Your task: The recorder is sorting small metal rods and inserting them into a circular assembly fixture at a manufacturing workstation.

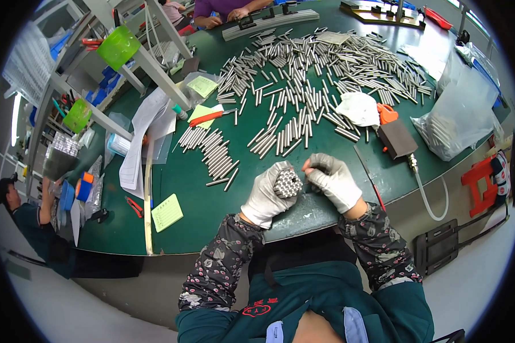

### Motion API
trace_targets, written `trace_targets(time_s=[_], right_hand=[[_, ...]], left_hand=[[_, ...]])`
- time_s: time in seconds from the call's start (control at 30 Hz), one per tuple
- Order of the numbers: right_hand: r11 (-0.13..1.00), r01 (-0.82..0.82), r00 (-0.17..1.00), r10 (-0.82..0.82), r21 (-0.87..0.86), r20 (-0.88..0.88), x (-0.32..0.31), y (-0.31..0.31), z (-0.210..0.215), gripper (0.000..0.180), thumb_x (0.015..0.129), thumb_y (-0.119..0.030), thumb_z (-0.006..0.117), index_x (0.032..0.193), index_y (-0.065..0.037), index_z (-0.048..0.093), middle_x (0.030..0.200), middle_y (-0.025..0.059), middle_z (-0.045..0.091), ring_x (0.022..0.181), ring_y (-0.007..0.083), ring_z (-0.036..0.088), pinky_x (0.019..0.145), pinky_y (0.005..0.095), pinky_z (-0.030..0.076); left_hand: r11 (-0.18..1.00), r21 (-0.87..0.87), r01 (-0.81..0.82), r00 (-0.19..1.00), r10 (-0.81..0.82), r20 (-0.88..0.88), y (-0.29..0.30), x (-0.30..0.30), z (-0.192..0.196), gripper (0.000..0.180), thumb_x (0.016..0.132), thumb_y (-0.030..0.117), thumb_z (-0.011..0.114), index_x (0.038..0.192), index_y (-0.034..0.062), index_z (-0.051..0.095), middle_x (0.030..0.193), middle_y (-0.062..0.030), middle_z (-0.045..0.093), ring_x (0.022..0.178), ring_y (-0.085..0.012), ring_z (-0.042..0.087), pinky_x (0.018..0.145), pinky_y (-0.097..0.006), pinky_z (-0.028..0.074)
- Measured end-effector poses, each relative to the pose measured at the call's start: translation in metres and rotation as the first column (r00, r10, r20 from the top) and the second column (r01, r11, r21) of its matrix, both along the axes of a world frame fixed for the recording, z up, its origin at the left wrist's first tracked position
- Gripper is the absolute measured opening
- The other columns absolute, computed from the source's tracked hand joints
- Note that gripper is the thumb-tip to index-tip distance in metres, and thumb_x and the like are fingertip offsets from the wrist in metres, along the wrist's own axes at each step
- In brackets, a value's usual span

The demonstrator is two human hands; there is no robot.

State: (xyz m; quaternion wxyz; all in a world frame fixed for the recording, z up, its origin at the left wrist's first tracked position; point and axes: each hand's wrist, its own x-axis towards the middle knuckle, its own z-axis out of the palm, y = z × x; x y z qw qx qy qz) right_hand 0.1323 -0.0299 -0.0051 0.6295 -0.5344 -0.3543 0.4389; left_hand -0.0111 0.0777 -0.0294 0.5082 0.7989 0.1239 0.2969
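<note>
Here, left hand (267,197) grips rod bundle (287,183) — upright.

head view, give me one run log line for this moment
left hand: grips bundle of metal rods | right hand: fingertips at bundle end | loose rods: spread on green table

Rod bundle (287,183) mostly hidden in left hand (267,197) (only ends show), co-worker's hands (223,17) cut off at top edge
</note>
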Motion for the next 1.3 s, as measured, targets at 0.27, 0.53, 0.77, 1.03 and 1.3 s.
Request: trace_targets(time_s=[0.27,0.53,0.77,1.03,1.3], right_hand=[[0.997,-0.043,0.996,0.037,0.07,0.079,-0.003,0.001,-0.008,0.013,0.079,-0.008,0.059,0.089,-0.001,0.06,0.078,-0.0005,0.057,0.072,0.0059,0.05,0.066,0.0197,0.042],[0.998,-0.048,0.995,0.045,0.032,0.088,-0.002,0.003,-0.01,0.014,0.079,-0.008,0.057,0.091,0.0,0.06,0.079,0.0005,0.059,0.074,0.0064,0.051,0.068,0.0201,0.042],[0.998,-0.057,0.998,0.056,0.034,0.022,-0.003,0.005,-0.012,0.015,0.08,-0.006,0.055,0.093,0.001,0.059,0.083,0.0027,0.06,0.077,0.0071,0.052,0.07,0.0203,0.043],[0.999,-0.039,0.998,0.037,0.025,0.059,-0.005,0.003,-0.011,0.017,0.08,-0.005,0.054,0.095,0.001,0.059,0.085,0.0035,0.061,0.08,0.0076,0.054,0.073,0.021,0.044],[1.0,-0.021,0.997,0.019,0.021,0.078,-0.005,0.003,-0.011,0.018,0.08,-0.006,0.055,0.095,0.001,0.06,0.085,0.0039,0.061,0.08,0.0082,0.055,0.073,0.0219,0.045]], left_hand=[[0.976,0.205,-0.07,0.996,0.081,-0.046,-0.001,0.0,0.0,0.044,0.064,0.006,0.071,0.103,0.0051,0.051,0.086,-0.0022,0.058,0.075,-0.01,0.057,0.069,-0.023,0.048],[0.96,0.261,-0.101,0.994,0.108,-0.012,-0.001,0.004,-0.001,0.042,0.066,0.008,0.071,0.103,0.0041,0.051,0.084,-0.0036,0.059,0.073,-0.0117,0.058,0.067,-0.023,0.048],[0.997,-0.064,-0.042,0.998,0.039,-0.058,0.0,0.002,-0.005,0.049,0.064,0.002,0.071,0.108,0.0026,0.049,0.089,-0.0021,0.06,0.078,-0.0061,0.057,0.07,-0.021,0.048],[0.978,-0.209,-0.008,1.0,0.004,-0.022,0.0,0.002,-0.001,0.051,0.064,0.002,0.072,0.109,0.002,0.049,0.09,-0.0012,0.06,0.08,-0.0053,0.056,0.072,-0.02,0.048],[0.984,-0.178,-0.016,0.999,0.007,-0.05,0.0,0.002,0.001,0.053,0.064,-0.003,0.072,0.11,0.0026,0.048,0.092,-0.0002,0.058,0.08,-0.0052,0.054,0.072,-0.02,0.046]])
